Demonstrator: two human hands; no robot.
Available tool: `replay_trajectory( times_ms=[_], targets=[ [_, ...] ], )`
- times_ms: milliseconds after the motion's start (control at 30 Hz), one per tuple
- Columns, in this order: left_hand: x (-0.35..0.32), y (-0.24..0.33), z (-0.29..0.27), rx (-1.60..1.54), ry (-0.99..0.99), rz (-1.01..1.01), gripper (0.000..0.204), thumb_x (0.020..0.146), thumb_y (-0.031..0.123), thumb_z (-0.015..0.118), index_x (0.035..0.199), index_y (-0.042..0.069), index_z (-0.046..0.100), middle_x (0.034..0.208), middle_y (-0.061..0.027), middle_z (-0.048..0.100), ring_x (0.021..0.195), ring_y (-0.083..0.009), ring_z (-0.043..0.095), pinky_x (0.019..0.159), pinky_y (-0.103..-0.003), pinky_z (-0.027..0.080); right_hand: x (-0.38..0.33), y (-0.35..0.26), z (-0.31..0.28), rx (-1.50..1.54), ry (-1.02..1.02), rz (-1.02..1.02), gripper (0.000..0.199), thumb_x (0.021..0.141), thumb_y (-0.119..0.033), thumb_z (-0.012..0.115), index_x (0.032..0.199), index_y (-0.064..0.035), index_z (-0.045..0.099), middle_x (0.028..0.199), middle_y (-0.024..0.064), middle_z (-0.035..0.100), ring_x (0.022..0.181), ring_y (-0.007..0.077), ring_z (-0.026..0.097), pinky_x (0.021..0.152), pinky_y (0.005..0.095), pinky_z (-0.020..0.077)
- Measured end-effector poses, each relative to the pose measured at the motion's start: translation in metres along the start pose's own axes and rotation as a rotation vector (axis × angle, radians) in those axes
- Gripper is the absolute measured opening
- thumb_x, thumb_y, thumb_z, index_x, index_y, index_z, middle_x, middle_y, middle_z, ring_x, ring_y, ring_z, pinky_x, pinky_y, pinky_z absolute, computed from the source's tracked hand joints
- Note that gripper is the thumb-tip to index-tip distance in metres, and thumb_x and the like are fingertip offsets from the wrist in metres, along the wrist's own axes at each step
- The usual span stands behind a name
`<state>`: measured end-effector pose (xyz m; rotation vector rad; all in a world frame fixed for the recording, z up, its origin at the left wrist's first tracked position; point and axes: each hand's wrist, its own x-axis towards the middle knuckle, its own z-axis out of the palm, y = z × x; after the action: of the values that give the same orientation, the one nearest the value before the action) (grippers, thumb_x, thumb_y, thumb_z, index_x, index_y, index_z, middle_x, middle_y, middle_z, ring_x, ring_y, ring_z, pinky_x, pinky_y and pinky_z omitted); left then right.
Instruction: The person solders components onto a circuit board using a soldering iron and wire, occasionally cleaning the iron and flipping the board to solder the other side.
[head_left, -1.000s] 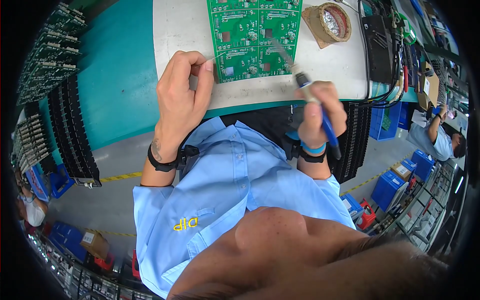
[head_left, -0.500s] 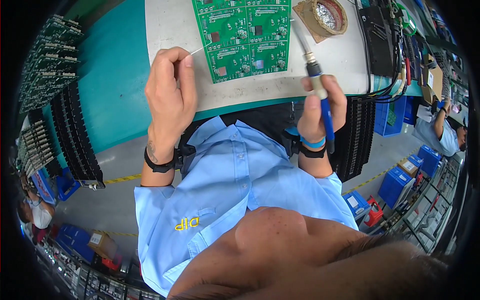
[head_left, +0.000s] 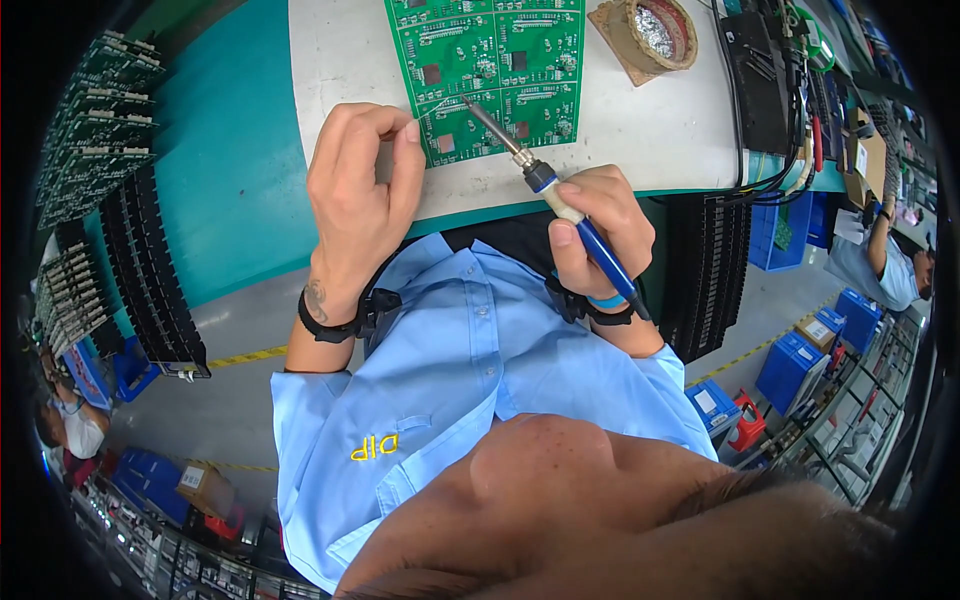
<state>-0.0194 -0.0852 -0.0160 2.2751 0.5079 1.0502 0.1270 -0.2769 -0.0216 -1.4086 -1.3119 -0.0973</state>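
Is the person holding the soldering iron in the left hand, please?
No, the right hand grips the soldering iron, while the left hand pinches a thin wire.

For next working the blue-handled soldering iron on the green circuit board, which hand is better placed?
Probably the right hand: it holds the blue-handled soldering iron, its tip over the green circuit board. The left hand pinches a thin pale wire.

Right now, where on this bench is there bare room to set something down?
The white mat is bare between the green board panel and the black cable, nearer you than the tan ring. The teal mat is open between the stacked boards and your left hand. Crowded: the panel, under the soldering iron, and right of that cable, around the black block.
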Motion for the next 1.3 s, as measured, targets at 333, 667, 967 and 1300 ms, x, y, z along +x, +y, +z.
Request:
replay_trajectory(
  times_ms=[333,667,967,1300],
  targets=[
    [0.0009,-0.0008,0.0030,-0.018,-0.003,-0.016,0.012,0.090,-0.005,0.071,0.100,0.000,0.065,0.092,-0.0124,0.065,0.077,-0.0233,0.066,0.066,-0.034,0.054,0.0018,0.0013,0.0070,-0.013,-0.015,-0.001,0.024,0.093,-0.010,0.073,0.109,0.0053,0.066,0.089,0.0190,0.071,0.075,0.0287,0.068,0.068,0.0374,0.0551],
    [0.0025,0.0009,0.0032,-0.008,-0.019,-0.038,0.012,0.092,-0.004,0.070,0.101,0.000,0.065,0.094,-0.0121,0.065,0.077,-0.0234,0.067,0.067,-0.034,0.054,0.0012,-0.0004,0.0077,-0.027,-0.026,0.004,0.023,0.092,-0.009,0.073,0.110,0.0046,0.066,0.090,0.0195,0.071,0.075,0.0290,0.068,0.069,0.0373,0.0557],
    [0.0042,0.0028,0.0034,-0.005,-0.018,-0.053,0.011,0.092,-0.004,0.071,0.101,0.000,0.065,0.094,-0.0122,0.065,0.077,-0.0235,0.067,0.067,-0.034,0.055,0.0013,-0.0001,0.0083,-0.019,-0.033,-0.007,0.024,0.092,-0.009,0.073,0.110,0.0046,0.067,0.091,0.0196,0.071,0.075,0.0286,0.067,0.069,0.0364,0.0549],
    [0.0037,0.0042,0.0015,-0.012,-0.040,-0.082,0.011,0.092,-0.003,0.071,0.101,0.000,0.065,0.094,-0.0119,0.065,0.078,-0.0234,0.067,0.066,-0.034,0.054,0.0012,-0.0020,0.0076,-0.034,-0.038,0.005,0.023,0.092,-0.009,0.073,0.109,0.0048,0.067,0.091,0.0191,0.071,0.075,0.0280,0.067,0.068,0.0367,0.0546]
  ],
)
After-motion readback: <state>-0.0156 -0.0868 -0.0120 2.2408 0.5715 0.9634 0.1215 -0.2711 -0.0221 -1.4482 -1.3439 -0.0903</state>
